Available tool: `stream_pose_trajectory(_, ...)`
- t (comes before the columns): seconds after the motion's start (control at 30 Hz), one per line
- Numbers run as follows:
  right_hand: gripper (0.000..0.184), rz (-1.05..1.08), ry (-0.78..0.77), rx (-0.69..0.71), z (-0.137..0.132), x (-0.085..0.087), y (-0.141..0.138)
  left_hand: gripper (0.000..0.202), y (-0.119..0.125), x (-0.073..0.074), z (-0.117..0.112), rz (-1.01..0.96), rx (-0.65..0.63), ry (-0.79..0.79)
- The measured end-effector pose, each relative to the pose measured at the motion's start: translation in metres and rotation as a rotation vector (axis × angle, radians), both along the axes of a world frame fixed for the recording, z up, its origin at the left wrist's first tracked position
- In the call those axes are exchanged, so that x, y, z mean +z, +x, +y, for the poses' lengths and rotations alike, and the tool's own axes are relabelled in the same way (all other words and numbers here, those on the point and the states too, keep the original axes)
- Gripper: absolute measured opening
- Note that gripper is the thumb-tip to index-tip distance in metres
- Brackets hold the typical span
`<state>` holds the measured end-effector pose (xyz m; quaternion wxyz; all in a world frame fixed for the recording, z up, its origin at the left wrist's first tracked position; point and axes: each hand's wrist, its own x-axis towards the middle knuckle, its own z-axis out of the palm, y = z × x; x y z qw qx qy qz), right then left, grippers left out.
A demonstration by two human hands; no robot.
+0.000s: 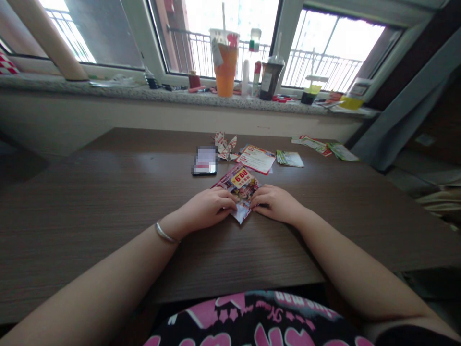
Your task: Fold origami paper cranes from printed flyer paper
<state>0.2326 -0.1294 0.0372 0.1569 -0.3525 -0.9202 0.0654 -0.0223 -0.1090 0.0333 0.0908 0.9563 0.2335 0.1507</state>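
A printed flyer with a yellow "69.9" patch lies turned like a diamond on the table before me. Its near corner is white, as if part of the sheet is folded over. My left hand has its curled fingers on the flyer's left edge, near that corner. On the opposite edge, my right hand pinches the paper with thumb and fingers. The fingers hide parts of both edges. Just beyond sit a red-and-white folded paper piece and a stack of printed sheets.
A phone lies left of the sheets on the brown table. To the right are green-white cards and more leaflets. Drink cups, including an orange one, and bottles line the windowsill.
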Motion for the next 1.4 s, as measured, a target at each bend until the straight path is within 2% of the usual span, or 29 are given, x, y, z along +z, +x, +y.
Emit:
stream_pose_trajectory(0.3,0.015,-0.053,0.065,0.039,-0.003,0.002,-0.004,0.023,0.002,-0.002,0.001,0.008,0.005,-0.023)
stream_pose_trajectory(0.4,0.014,-0.040,0.036,0.041,-0.005,0.003,-0.006,0.028,0.002,-0.003,0.000,0.011,-0.024,-0.016)
stream_pose_trajectory(0.5,0.013,0.014,-0.019,-0.021,-0.005,0.001,-0.008,0.028,0.002,-0.004,-0.001,0.019,-0.026,-0.010)
stream_pose_trajectory(0.73,0.010,0.142,-0.145,-0.148,-0.002,-0.004,-0.010,0.028,0.005,0.006,-0.010,0.045,0.048,-0.043)
stream_pose_trajectory(1.0,0.010,0.115,-0.161,-0.116,-0.003,-0.004,-0.014,0.024,0.013,0.013,-0.021,0.050,0.143,-0.049)
stream_pose_trajectory(1.27,0.008,0.154,-0.192,-0.076,-0.005,-0.006,-0.016,0.021,0.015,0.005,-0.014,-0.079,0.193,-0.109)
stream_pose_trajectory(1.4,0.010,0.175,-0.211,-0.157,-0.007,-0.004,-0.018,0.022,0.014,0.001,-0.008,-0.076,0.208,-0.120)
